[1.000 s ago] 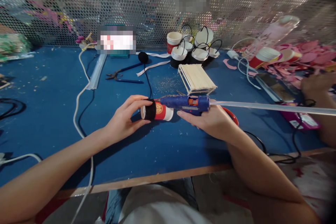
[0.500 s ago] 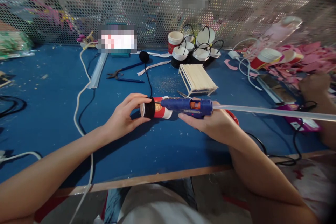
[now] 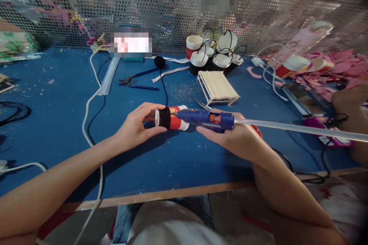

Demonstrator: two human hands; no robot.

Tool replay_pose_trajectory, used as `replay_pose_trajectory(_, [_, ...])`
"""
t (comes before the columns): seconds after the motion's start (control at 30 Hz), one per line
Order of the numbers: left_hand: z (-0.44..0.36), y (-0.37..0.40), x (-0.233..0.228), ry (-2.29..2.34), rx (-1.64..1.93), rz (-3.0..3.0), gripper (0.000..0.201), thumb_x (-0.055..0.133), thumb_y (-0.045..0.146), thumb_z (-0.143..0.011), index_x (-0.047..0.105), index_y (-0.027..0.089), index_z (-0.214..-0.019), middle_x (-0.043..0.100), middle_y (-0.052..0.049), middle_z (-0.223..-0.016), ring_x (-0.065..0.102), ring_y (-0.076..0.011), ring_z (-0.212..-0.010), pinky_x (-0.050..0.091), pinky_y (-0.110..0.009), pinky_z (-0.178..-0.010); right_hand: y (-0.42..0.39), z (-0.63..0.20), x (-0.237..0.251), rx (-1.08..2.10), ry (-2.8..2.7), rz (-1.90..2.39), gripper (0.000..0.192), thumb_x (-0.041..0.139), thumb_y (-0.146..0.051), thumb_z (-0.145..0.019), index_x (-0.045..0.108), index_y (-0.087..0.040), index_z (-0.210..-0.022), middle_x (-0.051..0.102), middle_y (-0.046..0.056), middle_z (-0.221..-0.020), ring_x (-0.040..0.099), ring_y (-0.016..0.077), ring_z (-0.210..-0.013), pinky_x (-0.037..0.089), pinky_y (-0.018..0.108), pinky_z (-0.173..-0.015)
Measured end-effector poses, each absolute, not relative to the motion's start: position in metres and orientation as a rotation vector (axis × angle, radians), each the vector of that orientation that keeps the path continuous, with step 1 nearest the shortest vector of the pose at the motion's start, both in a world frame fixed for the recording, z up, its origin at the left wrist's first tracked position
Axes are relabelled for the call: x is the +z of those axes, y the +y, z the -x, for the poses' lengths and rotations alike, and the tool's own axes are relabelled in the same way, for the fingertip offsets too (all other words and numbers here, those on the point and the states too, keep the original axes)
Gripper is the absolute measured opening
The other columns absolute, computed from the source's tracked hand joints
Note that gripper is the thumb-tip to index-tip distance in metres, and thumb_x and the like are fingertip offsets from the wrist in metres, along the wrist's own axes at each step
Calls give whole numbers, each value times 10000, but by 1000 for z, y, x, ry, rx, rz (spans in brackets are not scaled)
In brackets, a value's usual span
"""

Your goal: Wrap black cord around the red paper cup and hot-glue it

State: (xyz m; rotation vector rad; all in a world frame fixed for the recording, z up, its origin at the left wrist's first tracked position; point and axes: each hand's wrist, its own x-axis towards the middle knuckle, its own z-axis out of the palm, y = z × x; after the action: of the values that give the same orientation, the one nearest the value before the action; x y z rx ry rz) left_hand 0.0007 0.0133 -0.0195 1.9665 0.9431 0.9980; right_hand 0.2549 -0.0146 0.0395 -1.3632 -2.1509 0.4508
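My left hand (image 3: 140, 124) grips a red and white paper cup (image 3: 176, 118) that lies on its side, its end toward my palm wrapped in black cord (image 3: 164, 118). From the wrap the cord runs up the table to a black ball of cord (image 3: 159, 62). My right hand (image 3: 230, 134) is closed around a blue hot glue gun (image 3: 207, 118), with a long clear glue stick (image 3: 287, 127) sticking out of its back. The gun's nozzle points left and meets the cup at the wrap's edge; whether it touches I cannot tell.
Beyond my hands are blue-handled pliers (image 3: 139, 79), a small wooden-stick rack (image 3: 218, 86) and several black-wrapped cups with cord handles (image 3: 221, 60). Scissors (image 3: 203, 104) lie beside the gun. A white cable (image 3: 85, 122) crosses the left side. Another person's arm (image 3: 352, 111) rests at right by a phone (image 3: 301, 99).
The view has shifted slightly. My left hand has rolled the cup a little, and its printed emblem shows less. The glue gun stays at the wrap's edge.
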Motion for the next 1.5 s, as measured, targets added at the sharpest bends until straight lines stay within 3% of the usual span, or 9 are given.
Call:
replay_pose_trajectory(0.47, [-2, 13, -14, 1044, 925, -1742, 514, 729, 284, -691, 514, 156, -1140, 629, -82, -1028, 666, -170, -816, 578, -364, -782, -18, -255, 41, 296, -2240, 1324, 156, 564, -326, -792, 641, -233, -693, 596, 10, -590, 534, 125, -495, 439, 251, -483])
replay_pose_trajectory(1.13, [-5, 12, -9, 1092, 859, -1613, 541, 734, 329, -672, 511, 152, -1131, 646, -72, -997, 673, -186, -828, 568, -357, -794, -19, -255, 45, 152, -2333, 1228, 177, 536, -273, -825, 668, -234, -713, 607, 16, -597, 553, 121, -510, 445, 229, -483])
replay_pose_trajectory(1.5, [-1, 12, -15, 1031, 945, -1863, 515, 732, 308, -696, 524, 167, -1145, 583, -106, -1106, 638, -195, -906, 562, -388, -828, -18, -254, 47, 309, -2274, 1292, 174, 539, -294, -791, 654, -236, -675, 562, 3, -552, 504, 120, -481, 440, 244, -491])
